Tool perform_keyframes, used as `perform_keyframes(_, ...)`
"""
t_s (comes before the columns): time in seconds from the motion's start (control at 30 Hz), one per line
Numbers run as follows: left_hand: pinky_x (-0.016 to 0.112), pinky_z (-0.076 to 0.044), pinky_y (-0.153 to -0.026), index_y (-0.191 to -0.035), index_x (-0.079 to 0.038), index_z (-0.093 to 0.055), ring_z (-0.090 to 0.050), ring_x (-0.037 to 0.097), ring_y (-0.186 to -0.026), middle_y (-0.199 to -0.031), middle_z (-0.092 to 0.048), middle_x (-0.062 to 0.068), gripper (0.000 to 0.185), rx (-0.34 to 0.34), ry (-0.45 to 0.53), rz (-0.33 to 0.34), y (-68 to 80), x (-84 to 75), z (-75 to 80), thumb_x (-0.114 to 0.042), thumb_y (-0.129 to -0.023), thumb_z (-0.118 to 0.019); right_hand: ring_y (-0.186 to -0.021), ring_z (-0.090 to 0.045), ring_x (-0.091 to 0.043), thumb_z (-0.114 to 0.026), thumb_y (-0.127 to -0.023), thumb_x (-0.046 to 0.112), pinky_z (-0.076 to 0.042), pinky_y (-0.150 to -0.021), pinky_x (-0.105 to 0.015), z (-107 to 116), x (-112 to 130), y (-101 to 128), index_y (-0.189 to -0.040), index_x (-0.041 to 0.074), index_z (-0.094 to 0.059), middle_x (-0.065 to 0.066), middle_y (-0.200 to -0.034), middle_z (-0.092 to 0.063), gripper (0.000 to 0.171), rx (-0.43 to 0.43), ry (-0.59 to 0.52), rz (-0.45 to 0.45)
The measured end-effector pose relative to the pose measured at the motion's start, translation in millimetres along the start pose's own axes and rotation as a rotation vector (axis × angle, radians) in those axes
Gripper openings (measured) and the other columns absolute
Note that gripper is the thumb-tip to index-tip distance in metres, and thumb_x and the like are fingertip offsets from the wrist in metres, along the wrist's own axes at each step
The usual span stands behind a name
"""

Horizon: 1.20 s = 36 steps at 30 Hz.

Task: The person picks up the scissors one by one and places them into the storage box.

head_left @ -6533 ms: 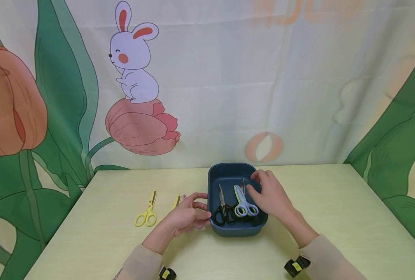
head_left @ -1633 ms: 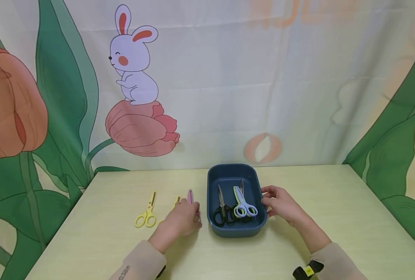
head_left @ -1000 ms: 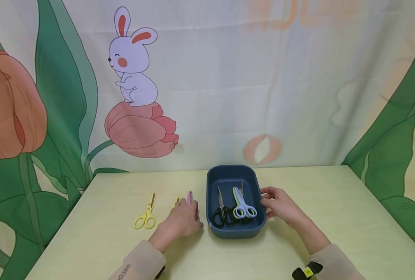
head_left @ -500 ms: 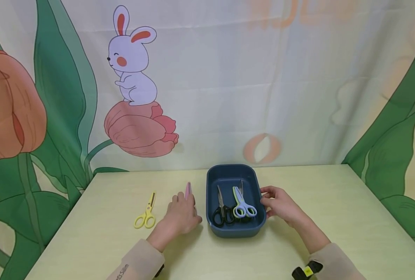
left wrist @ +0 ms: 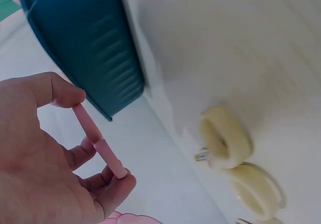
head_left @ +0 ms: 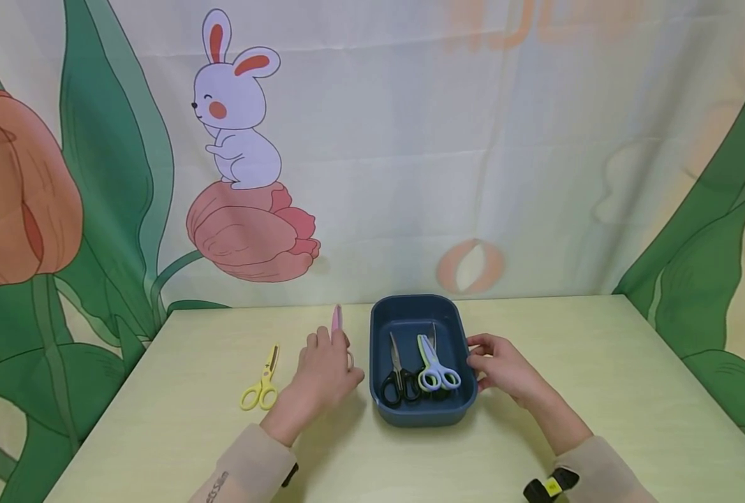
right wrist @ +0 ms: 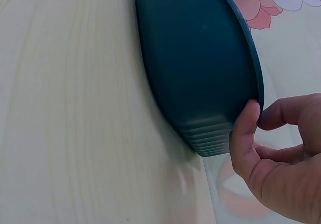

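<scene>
Pink scissors (head_left: 336, 320): lifted above the table (head_left: 598, 363), left of the blue bin (head_left: 422, 416), gripped by left hand (head_left: 325, 370). Left wrist view alone shows fingers (left wrist: 65, 91) pinching the handle. Right hand (head_left: 498, 367) grips bin wall, thumb (right wrist: 246, 128) on rim.

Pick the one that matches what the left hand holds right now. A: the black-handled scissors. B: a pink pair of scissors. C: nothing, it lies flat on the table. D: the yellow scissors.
B: the left hand grips the pink scissors, whose tip sticks up above the fingers, while the yellow scissors lie on the table and the black-handled scissors lie in the blue tray.
</scene>
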State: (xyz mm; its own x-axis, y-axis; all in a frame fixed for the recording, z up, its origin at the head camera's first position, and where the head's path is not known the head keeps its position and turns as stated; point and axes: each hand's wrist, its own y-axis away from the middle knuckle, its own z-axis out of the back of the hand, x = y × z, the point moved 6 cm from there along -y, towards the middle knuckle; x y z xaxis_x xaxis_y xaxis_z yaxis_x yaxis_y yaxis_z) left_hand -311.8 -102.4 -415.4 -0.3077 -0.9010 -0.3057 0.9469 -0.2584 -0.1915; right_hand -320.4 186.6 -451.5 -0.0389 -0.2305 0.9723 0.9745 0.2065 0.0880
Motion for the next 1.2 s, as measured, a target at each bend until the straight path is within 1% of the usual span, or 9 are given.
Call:
perform_keyframes(0.13, 0.045, -0.04, -0.076, -0.11, 0.0, -0.053, -0.043, 0.033, -0.09, -0.096, -0.044, 0.015, 0.039, -0.016, 0.025, -0.018, -1.4, -6.9, 5.8, -0.024, -0.083, -0.067, -0.077, -0.061, -0.021, -0.052, -0.096, -0.001, -0.057, -0.059, -0.032, 0, 0, 0, -0.138, -0.017, -0.043, -0.023, -0.107, -0.055, 0.046, 0.0, -0.001, -0.003)
perform_keyframes(0.33, 0.044, -0.041, -0.078, -0.115, 0.001, -0.054, -0.043, 0.031, -0.094, -0.101, -0.045, 0.014, 0.04, 0.023, 0.052, -0.01, -1.3, -21.6, 8.7, -0.023, -0.085, -0.066, -0.076, -0.061, -0.02, -0.052, -0.096, 0.0, -0.057, -0.058, -0.032, -1, 0, 0, -0.139, -0.017, -0.042, -0.023, -0.107, -0.055, 0.048, 0.006, -0.008, -0.004)
perform_keyframes(0.57, 0.043, -0.041, -0.075, -0.111, -0.001, -0.054, -0.043, 0.031, -0.092, -0.099, -0.045, 0.012, 0.038, 0.019, 0.071, -0.041, -1.7, -42.3, 13.6, -0.026, -0.085, -0.069, -0.075, -0.061, -0.02, -0.052, -0.097, 0.001, -0.057, -0.059, -0.033, -1, -1, 1, -0.141, -0.016, -0.04, -0.021, -0.106, -0.055, 0.049, 0.024, -0.035, -0.006)
perform_keyframes(0.7, 0.043, -0.04, -0.078, -0.112, -0.002, -0.053, -0.043, 0.031, -0.095, -0.1, -0.044, 0.012, 0.04, 0.057, 0.094, -0.058, -1.7, -52.5, 11.6, -0.029, -0.088, -0.069, -0.076, -0.061, -0.02, -0.052, -0.098, 0.001, -0.057, -0.059, -0.033, -2, -1, 1, -0.142, -0.016, -0.039, -0.023, -0.108, -0.055, 0.049, 0.026, -0.036, -0.007)
perform_keyframes(0.83, 0.043, -0.039, -0.079, -0.112, -0.002, -0.052, -0.042, 0.031, -0.096, -0.101, -0.043, 0.012, 0.038, 0.08, 0.112, -0.085, -1.8, -61.9, 9.6, -0.027, -0.088, -0.067, -0.076, -0.061, -0.021, -0.051, -0.099, 0.001, -0.057, -0.059, -0.033, -2, 0, 2, -0.142, -0.016, -0.04, -0.023, -0.108, -0.055, 0.048, 0.022, -0.033, -0.01)
perform_keyframes(1.03, 0.042, -0.043, -0.079, -0.113, 0.001, -0.052, -0.043, 0.03, -0.093, -0.101, -0.044, 0.014, 0.037, 0.094, 0.09, -0.131, -0.1, -74.0, 5.8, -0.025, -0.089, -0.064, -0.076, -0.061, -0.021, -0.051, -0.099, 0.0, -0.057, -0.058, -0.033, -1, 0, 2, -0.141, -0.016, -0.04, -0.022, -0.108, -0.054, 0.047, 0.018, -0.035, -0.009)
perform_keyframes(1.2, 0.04, -0.043, -0.078, -0.115, 0.001, -0.054, -0.043, 0.028, -0.092, -0.099, -0.045, 0.013, 0.039, 0.093, 0.09, -0.157, 0.0, -81.1, 1.1, -0.026, -0.09, -0.066, -0.076, -0.06, -0.02, -0.051, -0.099, 0.0, -0.057, -0.059, -0.033, -1, 1, 2, -0.141, -0.016, -0.04, -0.02, -0.106, -0.054, 0.047, 0.018, -0.032, -0.009)
